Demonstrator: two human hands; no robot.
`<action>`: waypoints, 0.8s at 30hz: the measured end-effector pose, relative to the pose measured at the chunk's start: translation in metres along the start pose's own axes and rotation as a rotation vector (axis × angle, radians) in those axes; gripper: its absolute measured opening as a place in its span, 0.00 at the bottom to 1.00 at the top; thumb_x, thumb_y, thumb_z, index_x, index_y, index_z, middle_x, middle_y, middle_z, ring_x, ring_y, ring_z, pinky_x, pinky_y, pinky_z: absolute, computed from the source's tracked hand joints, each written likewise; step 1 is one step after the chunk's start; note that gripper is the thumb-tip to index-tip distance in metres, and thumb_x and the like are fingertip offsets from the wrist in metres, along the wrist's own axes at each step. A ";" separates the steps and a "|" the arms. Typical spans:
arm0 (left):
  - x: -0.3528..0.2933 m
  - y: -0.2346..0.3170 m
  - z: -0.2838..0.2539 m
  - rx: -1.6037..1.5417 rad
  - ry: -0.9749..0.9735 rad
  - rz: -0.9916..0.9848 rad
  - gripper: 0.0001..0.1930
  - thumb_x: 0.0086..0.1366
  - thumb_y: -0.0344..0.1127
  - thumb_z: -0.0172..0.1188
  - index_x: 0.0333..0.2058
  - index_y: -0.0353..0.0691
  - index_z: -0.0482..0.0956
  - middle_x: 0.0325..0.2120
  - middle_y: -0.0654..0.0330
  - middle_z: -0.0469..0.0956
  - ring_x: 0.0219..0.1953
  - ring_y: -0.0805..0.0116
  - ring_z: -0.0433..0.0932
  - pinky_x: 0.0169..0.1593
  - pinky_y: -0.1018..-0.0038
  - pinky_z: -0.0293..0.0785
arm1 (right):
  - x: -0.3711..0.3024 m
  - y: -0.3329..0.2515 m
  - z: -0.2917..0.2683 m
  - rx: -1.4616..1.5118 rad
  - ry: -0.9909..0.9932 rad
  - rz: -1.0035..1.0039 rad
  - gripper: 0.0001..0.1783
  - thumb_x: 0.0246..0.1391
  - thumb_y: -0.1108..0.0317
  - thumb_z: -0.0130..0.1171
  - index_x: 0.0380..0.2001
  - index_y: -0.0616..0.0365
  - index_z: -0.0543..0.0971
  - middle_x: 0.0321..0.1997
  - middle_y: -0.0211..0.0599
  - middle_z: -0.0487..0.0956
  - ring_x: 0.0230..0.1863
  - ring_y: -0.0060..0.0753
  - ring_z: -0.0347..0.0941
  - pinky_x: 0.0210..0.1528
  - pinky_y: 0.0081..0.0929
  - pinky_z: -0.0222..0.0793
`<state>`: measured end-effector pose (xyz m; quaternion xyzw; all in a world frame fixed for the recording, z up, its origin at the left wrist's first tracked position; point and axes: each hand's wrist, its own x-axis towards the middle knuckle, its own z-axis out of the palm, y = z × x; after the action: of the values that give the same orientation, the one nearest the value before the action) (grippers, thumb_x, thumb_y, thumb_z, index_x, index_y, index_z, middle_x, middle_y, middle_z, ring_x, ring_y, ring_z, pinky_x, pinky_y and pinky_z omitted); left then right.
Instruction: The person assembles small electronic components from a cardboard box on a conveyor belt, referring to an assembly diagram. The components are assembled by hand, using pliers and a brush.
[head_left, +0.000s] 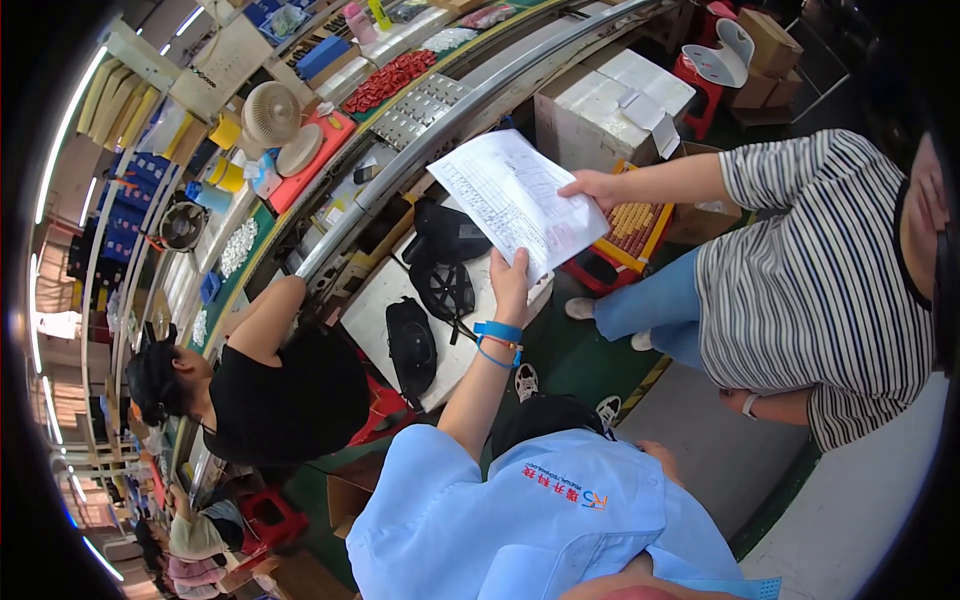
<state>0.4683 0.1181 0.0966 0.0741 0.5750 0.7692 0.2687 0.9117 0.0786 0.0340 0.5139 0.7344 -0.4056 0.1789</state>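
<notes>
My left hand (510, 275) is closed on the near edge of a printed sheet of paper (510, 190), with the thumb on top. Blue bands circle that wrist. A co-worker in a striped top grips the far right edge of the same sheet with one hand (590, 188), so it is held between us. The paper is slightly bent and covered with a table and handwriting-like marks. Beside my right side only a patch of skin shows past the light blue shirt; the fingers of my right hand (658, 460) are hidden.
Below the sheet, a white table (375, 335) bears black caps and a black bag (410, 345). A seated person in black (290, 400) is at the left beside a long conveyor bench (400, 165). White foam boxes (610, 105) and a yellow-red crate (632, 235) stand beyond.
</notes>
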 end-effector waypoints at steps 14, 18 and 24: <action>-0.127 -0.022 0.021 0.410 -0.134 -0.152 0.15 0.61 0.36 0.52 0.43 0.33 0.71 0.30 0.58 0.78 0.21 0.75 0.75 0.24 0.82 0.69 | -0.013 0.189 -0.044 -0.057 0.008 -0.388 0.09 0.46 0.62 0.49 0.30 0.51 0.76 0.33 0.41 0.76 0.37 0.49 0.72 0.37 0.41 0.68; -0.197 -0.082 0.023 0.367 -0.526 -0.561 0.07 0.59 0.35 0.54 0.31 0.37 0.75 0.23 0.61 0.76 0.23 0.73 0.74 0.22 0.83 0.66 | 0.003 0.184 -0.088 -0.254 -0.044 -0.243 0.09 0.46 0.65 0.47 0.32 0.50 0.74 0.32 0.42 0.74 0.36 0.49 0.73 0.36 0.42 0.69; -0.259 -0.171 0.110 1.322 -0.974 -0.253 0.16 0.57 0.45 0.56 0.29 0.36 0.74 0.23 0.56 0.77 0.25 0.64 0.76 0.30 0.69 0.72 | 0.017 0.219 -0.136 -0.119 0.115 -0.174 0.14 0.47 0.59 0.51 0.39 0.47 0.76 0.34 0.42 0.74 0.39 0.43 0.71 0.37 0.39 0.68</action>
<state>0.7896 0.1156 0.0248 0.4761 0.7316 0.1187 0.4733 1.1230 0.2259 0.0144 0.4589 0.8081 -0.3453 0.1308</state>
